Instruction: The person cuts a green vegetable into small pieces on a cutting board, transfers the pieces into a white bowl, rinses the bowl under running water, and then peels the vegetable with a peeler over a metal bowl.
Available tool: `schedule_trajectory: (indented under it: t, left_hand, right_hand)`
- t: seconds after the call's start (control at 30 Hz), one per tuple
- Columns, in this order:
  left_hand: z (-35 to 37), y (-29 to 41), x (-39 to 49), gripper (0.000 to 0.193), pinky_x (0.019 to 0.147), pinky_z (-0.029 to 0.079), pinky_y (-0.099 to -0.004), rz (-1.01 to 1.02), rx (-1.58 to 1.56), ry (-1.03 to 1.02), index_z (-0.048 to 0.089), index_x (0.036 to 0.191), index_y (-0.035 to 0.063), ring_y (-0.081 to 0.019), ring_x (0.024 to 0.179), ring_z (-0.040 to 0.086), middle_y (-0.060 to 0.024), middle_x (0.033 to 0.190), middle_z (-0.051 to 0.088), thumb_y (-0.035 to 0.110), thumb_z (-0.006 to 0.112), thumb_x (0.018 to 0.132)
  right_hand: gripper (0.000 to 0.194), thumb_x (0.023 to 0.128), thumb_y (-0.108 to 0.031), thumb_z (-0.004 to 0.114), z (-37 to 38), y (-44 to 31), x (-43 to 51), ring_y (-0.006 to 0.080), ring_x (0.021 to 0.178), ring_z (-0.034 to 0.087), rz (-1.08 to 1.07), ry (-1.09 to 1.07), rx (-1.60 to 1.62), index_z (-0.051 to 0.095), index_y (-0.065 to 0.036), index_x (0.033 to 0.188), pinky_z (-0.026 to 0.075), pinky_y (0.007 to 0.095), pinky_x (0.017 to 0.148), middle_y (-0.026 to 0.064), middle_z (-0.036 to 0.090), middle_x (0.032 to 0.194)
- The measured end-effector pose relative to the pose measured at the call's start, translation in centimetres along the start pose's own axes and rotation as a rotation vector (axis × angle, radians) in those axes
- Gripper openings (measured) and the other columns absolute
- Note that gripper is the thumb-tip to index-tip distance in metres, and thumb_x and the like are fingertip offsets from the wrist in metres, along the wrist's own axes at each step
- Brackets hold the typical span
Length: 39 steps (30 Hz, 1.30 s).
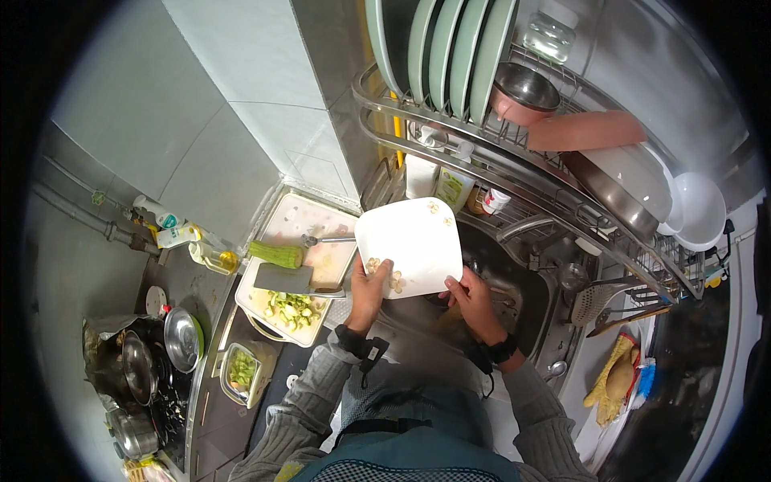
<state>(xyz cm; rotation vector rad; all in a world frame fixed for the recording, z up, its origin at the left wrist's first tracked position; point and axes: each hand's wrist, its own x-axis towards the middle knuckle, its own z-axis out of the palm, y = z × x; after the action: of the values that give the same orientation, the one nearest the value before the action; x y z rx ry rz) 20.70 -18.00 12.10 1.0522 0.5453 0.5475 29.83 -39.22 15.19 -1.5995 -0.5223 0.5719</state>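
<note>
Both hands hold a white square plate (409,244) with rounded corners and small flower prints, between the cutting board and the sink. My left hand (368,295) grips its lower left edge, thumb on top. At the lower right corner, my right hand (473,301) has its thumb on the rim and fingers partly hidden below. Left of the plate lies a white cutting board (322,217). On it are a green peeled squash piece (276,254), a cleaver (283,278) and chopped green pieces (292,310). A metal-handled utensil (331,239) runs partly behind the plate.
A dark sink (545,307) lies at right, below a metal dish rack (446,129) with green plates (482,66) and bowls. A small bin (262,379) with green scraps hangs at the counter's front. Pans and a pot (134,434) stand around the stove at far left.
</note>
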Motion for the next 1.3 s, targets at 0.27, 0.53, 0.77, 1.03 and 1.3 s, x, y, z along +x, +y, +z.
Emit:
schedule_trajectory:
  t: [0.27, 0.53, 0.77, 1.03, 1.3]
  left_hand:
    - [0.4, 1.5, 0.0, 0.037, 0.080, 0.058, -0.0297, -0.055, 0.056, -0.027, 0.059, 0.127, 0.0007, -0.0148, 0.094, 0.069, -0.0077, 0.111, 0.071, 0.001, 0.070, 0.092]
    - [0.7, 1.7, -0.2, 0.038, 0.082, 0.058, -0.0308, -0.114, 0.085, -0.043, 0.060, 0.128, -0.0002, -0.0153, 0.095, 0.069, -0.0085, 0.113, 0.071, 0.001, 0.071, 0.091]
    - [0.2, 0.8, -0.2, 0.043, 0.085, 0.057, -0.0319, -0.074, 0.250, -0.127, 0.057, 0.131, -0.0006, -0.0165, 0.100, 0.068, -0.0081, 0.116, 0.071, 0.001, 0.072, 0.091]
    - [-2.2, 1.8, -0.7, 0.040, 0.070, 0.056, -0.0378, -0.058, 0.893, -0.316, 0.066, 0.120, -0.0031, -0.0178, 0.076, 0.067, -0.0174, 0.089, 0.074, 0.032, 0.070, 0.100]
    - [-5.5, 3.2, -3.1, 0.038, 0.073, 0.053, -0.0416, 0.045, 0.793, -0.193, 0.060, 0.123, -0.0030, -0.0284, 0.074, 0.067, -0.0233, 0.085, 0.069, 0.030, 0.062, 0.104]
  right_hand:
    - [0.026, 0.105, -0.015, 0.059, 0.0, -0.6, -0.2, 0.0105, 0.064, 0.065, -0.083, 0.026, -0.034, 0.062, 0.003, 0.125, 0.051, 0.0263, 0.058, 0.0099, 0.076, 0.088]
    - [0.029, 0.106, -0.016, 0.060, -0.5, -1.0, -0.9, 0.0102, 0.068, 0.066, -0.062, 0.022, -0.028, 0.061, 0.002, 0.128, 0.051, 0.0264, 0.059, 0.0098, 0.076, 0.091]
    - [0.024, 0.106, -0.015, 0.058, -1.3, 0.0, -1.0, 0.0123, 0.076, 0.068, -0.029, 0.046, -0.007, 0.061, 0.003, 0.123, 0.053, 0.0262, 0.062, 0.0092, 0.073, 0.096]
    - [0.016, 0.106, -0.014, 0.056, -2.3, 2.1, -1.8, 0.0102, 0.067, 0.066, 0.045, 0.112, -0.105, 0.062, -0.001, 0.112, 0.052, 0.0253, 0.060, 0.0070, 0.072, 0.086]
    - [0.020, 0.105, -0.019, 0.061, 0.2, 4.2, -3.0, 0.0131, 0.073, 0.067, 0.274, -0.085, -0.095, 0.064, 0.000, 0.112, 0.052, 0.0275, 0.064, 0.0077, 0.071, 0.086]
